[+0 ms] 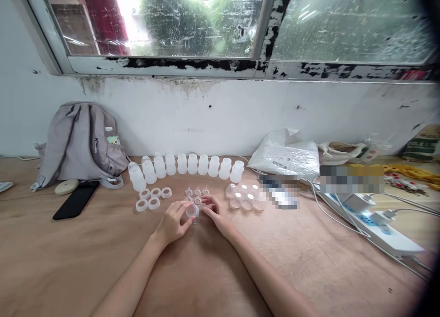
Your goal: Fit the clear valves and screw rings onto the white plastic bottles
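My left hand (173,223) is closed on a translucent bottle collar ring (192,210), thumb and fingers at its rim, just above the table. Part of a clear piece shows under the ring, too small to make out. My right hand (216,211) is right of the ring, thumb and fingers apart, fingertips near a clear bottle nipple (198,201). Several more nipples (197,191) stand in rows behind my hands. To the left lie several loose collar rings (154,202). An arc of white baby bottles (192,164) stands farther back; the leftmost ones have clear tops.
Clear domed caps (245,197) sit to the right. A grey backpack (80,142), a black phone (76,200) and a round cream object (66,186) are at left. At right are a white plastic package (288,154) and a power strip (395,239) with trailing cables.
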`<state>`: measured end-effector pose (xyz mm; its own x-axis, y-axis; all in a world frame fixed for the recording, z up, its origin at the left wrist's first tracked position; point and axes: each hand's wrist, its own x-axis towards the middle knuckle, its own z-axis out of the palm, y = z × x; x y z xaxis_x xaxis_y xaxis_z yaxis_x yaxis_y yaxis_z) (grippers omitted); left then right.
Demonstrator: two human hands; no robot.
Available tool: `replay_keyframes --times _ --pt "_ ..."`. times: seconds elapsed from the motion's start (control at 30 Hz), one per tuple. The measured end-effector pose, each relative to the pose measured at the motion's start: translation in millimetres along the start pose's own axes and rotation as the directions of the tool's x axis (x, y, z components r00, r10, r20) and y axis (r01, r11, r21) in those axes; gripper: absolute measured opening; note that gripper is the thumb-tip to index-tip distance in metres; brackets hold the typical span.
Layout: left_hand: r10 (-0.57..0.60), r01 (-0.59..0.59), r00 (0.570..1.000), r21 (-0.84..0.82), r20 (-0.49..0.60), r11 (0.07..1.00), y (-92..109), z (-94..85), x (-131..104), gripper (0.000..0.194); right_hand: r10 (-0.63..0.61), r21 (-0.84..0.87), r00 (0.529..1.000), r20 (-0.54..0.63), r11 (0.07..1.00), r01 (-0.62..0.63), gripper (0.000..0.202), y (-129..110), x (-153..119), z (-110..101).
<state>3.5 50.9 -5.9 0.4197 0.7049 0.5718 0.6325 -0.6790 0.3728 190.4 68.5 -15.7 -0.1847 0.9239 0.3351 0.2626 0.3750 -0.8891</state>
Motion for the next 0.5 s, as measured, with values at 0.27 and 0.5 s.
replay_keyframes --times 0.27,0.5 --pt "0.015 -0.019 0.994 0.039 0.105 0.999 4.7 4.5 1.6 0.033 0.027 0.015 1.0 -0.001 1.0 -0.027 0.025 -0.9 -1.3 2.9" --pt "0.019 -0.027 0.989 0.05 0.146 0.998 4.8 5.3 1.4 0.03 0.038 0.0 0.999 -0.001 0.999 -0.038 0.025 -2.3 -0.3 3.4"
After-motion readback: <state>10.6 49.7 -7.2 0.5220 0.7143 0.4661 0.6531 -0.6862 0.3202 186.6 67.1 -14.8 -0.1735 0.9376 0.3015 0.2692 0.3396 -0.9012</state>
